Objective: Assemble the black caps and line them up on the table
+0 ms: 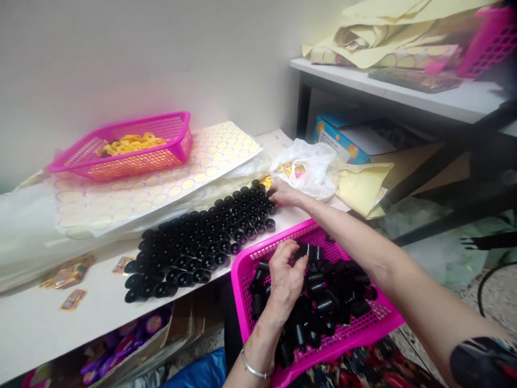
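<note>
Short black cylindrical caps (pixel 205 226) stand packed in slanting rows on the white table, their round ends facing up. At the far right end of these rows, my right hand (pixel 285 194) has its fingers closed around a black cap, partly hidden by the fingers. A pink plastic basket (pixel 242 291) rests on my lap against the table edge. Inside it lie many loose black caps (pixel 327 302), tumbled in all directions. My left hand (pixel 286 272), with a bangle at the wrist, is over the basket, fingers curled toward the thumb on a black cap.
Behind the rows, another pink basket (pixel 145 164) holds yellow plastic pieces, on a sheet of printed circles (pixel 226 143). A white plastic bag (pixel 311 167) and yellow packet (pixel 361 186) lie at the right. A shelf (pixel 388 89) stands beyond. Small printed packets (pixel 74 299) lie front left.
</note>
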The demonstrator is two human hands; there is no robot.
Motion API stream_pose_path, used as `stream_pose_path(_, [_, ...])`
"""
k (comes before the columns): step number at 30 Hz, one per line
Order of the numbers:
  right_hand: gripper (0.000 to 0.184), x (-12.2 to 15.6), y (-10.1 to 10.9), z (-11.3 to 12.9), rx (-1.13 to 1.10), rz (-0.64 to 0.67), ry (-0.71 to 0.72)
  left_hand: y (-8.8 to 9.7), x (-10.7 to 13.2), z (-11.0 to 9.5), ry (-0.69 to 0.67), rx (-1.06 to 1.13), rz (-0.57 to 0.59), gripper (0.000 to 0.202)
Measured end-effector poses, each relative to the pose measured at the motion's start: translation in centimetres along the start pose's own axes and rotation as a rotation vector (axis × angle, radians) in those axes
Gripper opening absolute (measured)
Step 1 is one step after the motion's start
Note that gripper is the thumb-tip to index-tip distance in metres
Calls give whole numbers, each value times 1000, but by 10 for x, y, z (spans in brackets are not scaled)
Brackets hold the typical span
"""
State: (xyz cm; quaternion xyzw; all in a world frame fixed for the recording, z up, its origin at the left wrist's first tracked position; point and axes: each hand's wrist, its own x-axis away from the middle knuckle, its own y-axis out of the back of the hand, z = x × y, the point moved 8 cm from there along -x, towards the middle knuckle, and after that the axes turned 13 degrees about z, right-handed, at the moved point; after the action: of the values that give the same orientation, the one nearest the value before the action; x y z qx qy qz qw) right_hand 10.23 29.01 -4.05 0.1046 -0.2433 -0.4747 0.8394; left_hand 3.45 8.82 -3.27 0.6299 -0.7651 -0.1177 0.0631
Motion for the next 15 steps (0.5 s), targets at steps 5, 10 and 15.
stream_pose_path(5, [11,2,8,9,233,-77,51,0,0,5,15,2,3,19])
stream_pose_path(10, [11,7,13,16,345,-104,72,2,-1,2,25,8,3,19])
stream_pose_path(15, [11,2,8,19,324,-97,72,1,-2,-1,19,15,7,17])
